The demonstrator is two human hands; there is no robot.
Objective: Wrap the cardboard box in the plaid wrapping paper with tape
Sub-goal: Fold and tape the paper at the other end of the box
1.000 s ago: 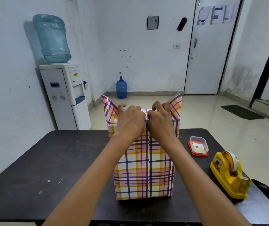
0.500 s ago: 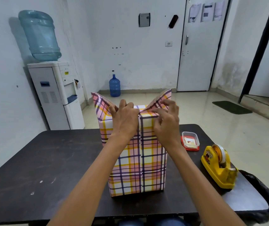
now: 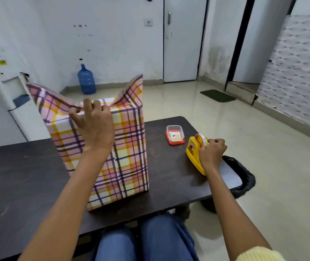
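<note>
Tape lies rightward: the right hand [image 3: 213, 152] pinches the white tape roll [image 3: 202, 138] on the one yellow plastic tape dispenser [image 3: 193, 150], centre right on the dark counter [image 3: 18, 176], well apart from the one tall cardboard box [image 3: 129, 159] upright at centre left. The left hand [image 3: 94, 126] grips the pink-and-yellow plaid wrapping paper [image 3: 125, 117] folded over the box's top edge, between two raised flaps [image 3: 133, 91], so a strip likely must travel left, past one red-based clear tub [image 3: 174, 136].
</note>
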